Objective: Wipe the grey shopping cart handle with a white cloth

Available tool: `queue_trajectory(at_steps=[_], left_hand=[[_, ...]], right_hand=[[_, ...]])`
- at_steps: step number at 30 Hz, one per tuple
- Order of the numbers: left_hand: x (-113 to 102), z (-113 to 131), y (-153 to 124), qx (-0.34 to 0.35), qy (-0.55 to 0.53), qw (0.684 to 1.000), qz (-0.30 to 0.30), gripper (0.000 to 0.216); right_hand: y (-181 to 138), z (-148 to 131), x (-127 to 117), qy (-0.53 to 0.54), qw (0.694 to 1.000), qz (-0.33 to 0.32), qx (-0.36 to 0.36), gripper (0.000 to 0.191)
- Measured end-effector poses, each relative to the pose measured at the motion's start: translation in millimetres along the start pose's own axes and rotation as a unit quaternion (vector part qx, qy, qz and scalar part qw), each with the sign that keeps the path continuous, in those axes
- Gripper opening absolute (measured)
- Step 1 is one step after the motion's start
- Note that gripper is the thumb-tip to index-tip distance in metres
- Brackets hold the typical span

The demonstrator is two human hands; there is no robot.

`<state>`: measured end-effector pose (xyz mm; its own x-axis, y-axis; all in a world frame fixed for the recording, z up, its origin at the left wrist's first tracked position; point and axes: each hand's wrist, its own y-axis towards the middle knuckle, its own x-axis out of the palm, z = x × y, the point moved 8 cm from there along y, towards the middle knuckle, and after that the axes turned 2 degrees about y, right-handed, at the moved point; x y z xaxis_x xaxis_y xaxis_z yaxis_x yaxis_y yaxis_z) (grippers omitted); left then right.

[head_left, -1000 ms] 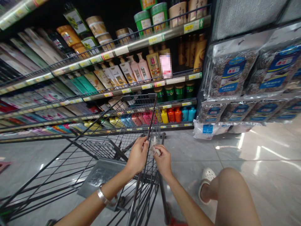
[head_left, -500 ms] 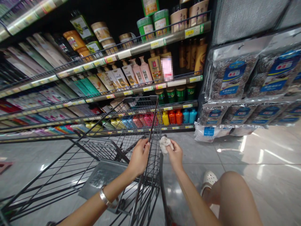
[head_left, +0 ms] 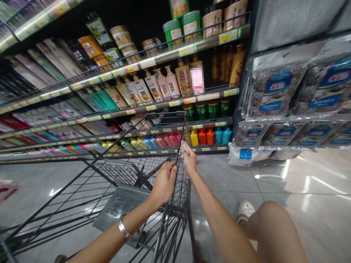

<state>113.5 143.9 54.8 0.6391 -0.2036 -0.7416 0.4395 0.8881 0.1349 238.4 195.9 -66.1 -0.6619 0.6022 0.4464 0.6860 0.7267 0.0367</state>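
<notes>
A dark wire shopping cart [head_left: 115,166] stands in front of me, its side rail slanting away toward the shelves. My left hand [head_left: 163,182], with a silver bracelet on the wrist, is closed over the near part of that rail. Farther along the rail, my right hand [head_left: 189,159] pinches a crumpled whitish cloth [head_left: 183,147] against the metal. The underside of the cloth and some of the right fingertips are hidden. A grey plastic child-seat flap [head_left: 120,206] lies inside the cart, below and left of my left hand.
Store shelves [head_left: 145,64] full of bottles and jars run across the far side. Packs of steel-wool scourers [head_left: 276,89] hang at the right. A bent knee [head_left: 276,226] and a white clog [head_left: 246,209] are at the lower right, over the grey tiled floor [head_left: 225,175].
My right hand has moved up and left, bringing the cloth from beside the cart onto its rail. The left hand keeps its place on the rail. The view has shifted slightly.
</notes>
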Motion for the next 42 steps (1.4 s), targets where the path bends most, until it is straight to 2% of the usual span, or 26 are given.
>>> queue_trajectory(at_steps=[3,7,14,24,28,30,32,34,36,39,42], left_hand=[[0,-2,0,-0.006,-0.004,1.000,0.002,0.028],[-1,-6,0,-0.016,-0.009,1.000,0.004,0.028],[-1,-8,0,-0.010,-0.019,1.000,0.010,0.027],[-2,-11,1,-0.020,-0.014,1.000,0.017,0.028],[-2,-10,1,-0.012,-0.008,1.000,0.016,0.028],[-2,-8,2,-0.012,-0.005,1.000,0.014,0.028],[-2,-7,2,-0.012,-0.002,1.000,0.010,0.029],[-2,-5,2,-0.011,0.002,1.000,0.008,0.030],[-2,-4,2,-0.010,0.007,1.000,0.007,0.030],[0,-6,2,-0.013,0.015,1.000,0.002,0.031],[2,-11,1,-0.024,0.014,1.000,0.003,0.036]], right_hand=[[-17,-9,-1,-0.003,0.999,-0.027,-0.024,0.038],[-44,-25,-6,-0.022,0.998,-0.029,-0.058,0.035],[-90,-38,-13,-0.039,0.995,-0.058,-0.072,0.032],[-148,-50,-28,-0.053,0.991,-0.113,-0.050,0.033],[-170,-51,-40,-0.045,0.989,-0.141,-0.018,0.034],[-167,-47,-48,-0.031,0.988,-0.154,0.006,0.034],[-151,-42,-59,-0.018,0.991,-0.128,0.021,0.032],[-126,-37,-75,-0.017,0.999,-0.045,0.017,0.031],[-101,-34,-80,-0.035,0.999,0.020,0.005,0.031],[-74,-31,-63,-0.054,0.997,0.047,-0.019,0.035],[-69,-30,-33,-0.061,0.997,-0.001,-0.052,0.038]])
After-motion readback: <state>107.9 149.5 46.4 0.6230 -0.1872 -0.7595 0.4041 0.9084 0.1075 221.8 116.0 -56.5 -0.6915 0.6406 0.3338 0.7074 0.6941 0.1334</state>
